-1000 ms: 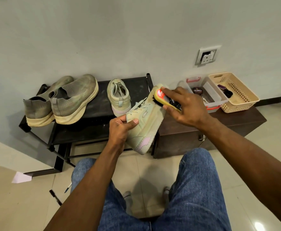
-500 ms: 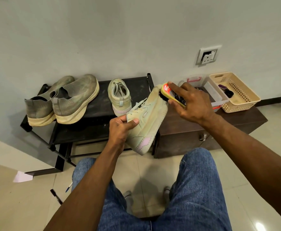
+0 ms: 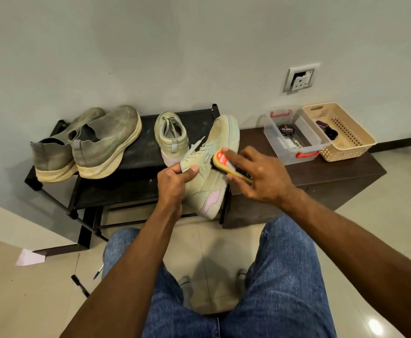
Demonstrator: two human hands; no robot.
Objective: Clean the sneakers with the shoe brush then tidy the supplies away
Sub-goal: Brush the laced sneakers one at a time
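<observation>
While both hands grip, sneaker [image 3: 211, 164] toe points away, brush [image 3: 231, 167] seemingly crosswise

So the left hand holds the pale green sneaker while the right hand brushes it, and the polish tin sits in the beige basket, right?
Not quite. In the head view the polish tin sits in the clear plastic box, not the beige basket beside it. The rest stands: the left hand holds the pale green sneaker while the right hand works the shoe brush on it.
</observation>
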